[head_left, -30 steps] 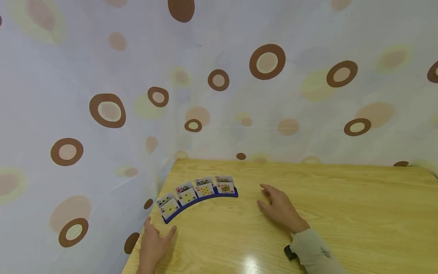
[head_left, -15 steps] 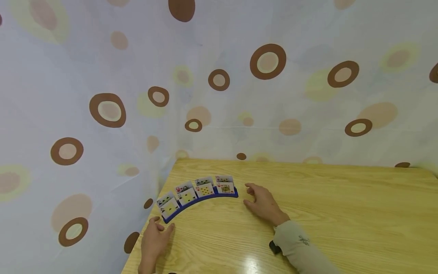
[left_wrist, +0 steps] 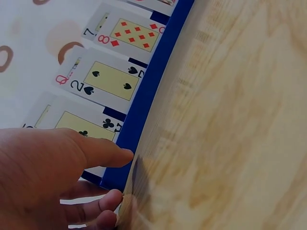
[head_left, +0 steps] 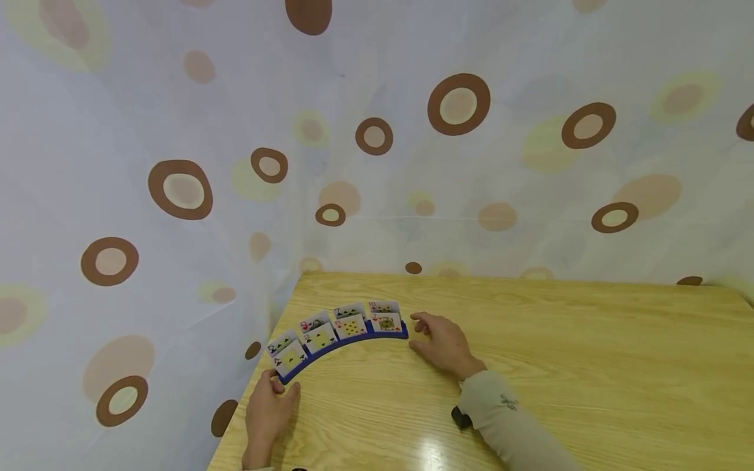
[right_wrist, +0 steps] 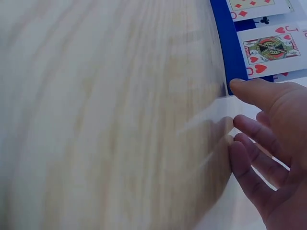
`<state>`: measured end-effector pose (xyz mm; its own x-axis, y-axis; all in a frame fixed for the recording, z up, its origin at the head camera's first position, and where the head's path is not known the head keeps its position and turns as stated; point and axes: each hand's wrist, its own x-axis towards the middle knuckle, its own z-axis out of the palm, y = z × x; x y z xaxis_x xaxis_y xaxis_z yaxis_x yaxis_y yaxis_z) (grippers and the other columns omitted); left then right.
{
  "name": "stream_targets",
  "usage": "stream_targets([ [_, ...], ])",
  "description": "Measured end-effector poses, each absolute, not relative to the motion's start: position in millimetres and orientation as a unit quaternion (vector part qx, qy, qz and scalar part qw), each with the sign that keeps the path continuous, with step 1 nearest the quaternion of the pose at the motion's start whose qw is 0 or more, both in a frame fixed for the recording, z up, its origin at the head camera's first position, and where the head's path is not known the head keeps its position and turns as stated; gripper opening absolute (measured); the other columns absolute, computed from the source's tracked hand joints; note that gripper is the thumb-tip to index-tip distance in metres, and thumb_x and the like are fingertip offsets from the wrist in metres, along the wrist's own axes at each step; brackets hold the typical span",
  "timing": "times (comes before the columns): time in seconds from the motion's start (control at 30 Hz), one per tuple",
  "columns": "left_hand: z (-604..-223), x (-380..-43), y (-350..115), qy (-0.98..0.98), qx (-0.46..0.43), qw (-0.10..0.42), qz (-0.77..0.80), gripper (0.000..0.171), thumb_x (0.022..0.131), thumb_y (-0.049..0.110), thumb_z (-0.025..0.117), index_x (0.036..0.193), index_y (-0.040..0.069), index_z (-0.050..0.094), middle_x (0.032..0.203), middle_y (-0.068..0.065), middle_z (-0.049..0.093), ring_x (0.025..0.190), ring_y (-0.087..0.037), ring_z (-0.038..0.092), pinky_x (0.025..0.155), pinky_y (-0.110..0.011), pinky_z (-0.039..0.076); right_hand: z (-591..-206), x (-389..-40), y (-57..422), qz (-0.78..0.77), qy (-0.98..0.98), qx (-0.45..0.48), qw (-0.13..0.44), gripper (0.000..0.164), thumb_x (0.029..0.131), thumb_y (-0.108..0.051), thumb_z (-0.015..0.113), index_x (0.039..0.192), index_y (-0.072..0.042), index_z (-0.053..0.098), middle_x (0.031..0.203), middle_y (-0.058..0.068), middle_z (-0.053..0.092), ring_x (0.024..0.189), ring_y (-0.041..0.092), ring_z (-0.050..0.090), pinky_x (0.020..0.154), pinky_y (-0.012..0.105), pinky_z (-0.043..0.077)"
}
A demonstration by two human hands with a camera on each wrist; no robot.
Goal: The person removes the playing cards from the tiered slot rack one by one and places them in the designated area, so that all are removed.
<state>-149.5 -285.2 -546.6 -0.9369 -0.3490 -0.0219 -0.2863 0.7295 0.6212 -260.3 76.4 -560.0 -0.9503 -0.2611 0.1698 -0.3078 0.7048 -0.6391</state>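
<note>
right hand (head_left: 444, 347) has drawn in beside the right end of the card holder (head_left: 353, 340) on the surface (head_left: 559, 353); left hand (head_left: 268, 415) at its other end. both loosely spread; holder now within reach both sides.

Eight playing cards (head_left: 320, 339) are counted in all: four front cards (head_left: 351, 327) and four back cards (head_left: 351, 309), arranged in four overlapping pairs. One curved blue card holder (left_wrist: 152, 84) and one desk (head_left: 559, 373) are seen. Two sets of fingers are counted: one set of left fingers (head_left: 265, 381) and one set of right fingers (head_left: 427, 318).
</note>
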Motion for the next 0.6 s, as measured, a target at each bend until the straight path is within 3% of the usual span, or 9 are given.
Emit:
stream_targets([
  [0.23, -556.1, -147.7, -285.0, -0.930, 0.162, 0.079, -0.319, 0.052, 0.099, 0.022, 0.075, 0.140, -0.006, 0.057, 0.102, -0.011, 0.062, 0.083, -0.019, 0.052, 0.075, -0.036, 0.042, -561.0, -261.1, 65.8, 0.347, -0.926, 0.150, 0.027, 0.046, 0.094, -0.022, 0.088, 0.137, -0.014, 0.073, 0.110, -0.001, 0.078, 0.095, 0.014, 0.066, 0.089, 0.042, 0.056],
  [0.6, -559.4, -146.8, -282.4, -0.930, 0.163, 0.111, -0.310, 0.048, 0.098, 0.017, 0.075, 0.136, -0.006, 0.058, 0.104, -0.013, 0.060, 0.083, -0.021, 0.052, 0.073, -0.037, 0.041, -561.6, -259.6, 60.8, 0.352, -0.923, 0.156, 0.033, 0.045, 0.095, -0.022, 0.087, 0.136, -0.012, 0.074, 0.111, 0.002, 0.078, 0.094, 0.015, 0.066, 0.087, 0.043, 0.056],
])
